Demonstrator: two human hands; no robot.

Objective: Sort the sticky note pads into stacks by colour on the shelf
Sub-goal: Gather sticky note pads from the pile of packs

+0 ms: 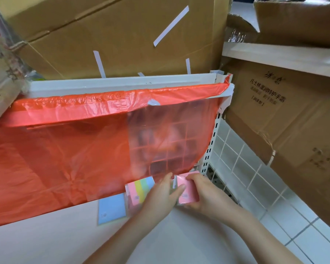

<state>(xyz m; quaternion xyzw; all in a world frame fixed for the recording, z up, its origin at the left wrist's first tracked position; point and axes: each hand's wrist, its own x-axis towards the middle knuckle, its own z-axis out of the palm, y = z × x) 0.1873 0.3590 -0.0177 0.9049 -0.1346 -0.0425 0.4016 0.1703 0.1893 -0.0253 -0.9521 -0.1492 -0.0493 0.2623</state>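
A pink sticky note pad (187,189) is held between both hands at the right end of the white shelf (46,244). My right hand (204,195) grips it from the right side. My left hand (160,195) has its thumb on the pad's left face. Behind my left hand lies a multicolour pad (141,187) with pink, yellow, green and blue strips. A blue pad (111,210) lies flat on the shelf to its left.
A red plastic sheet (74,149) hangs from the upper shelf edge (112,84) and covers most of the shelf opening. Cardboard boxes (122,35) sit above, with another box (286,121) at the right. A white wire grid panel (242,168) stands right of the perforated upright.
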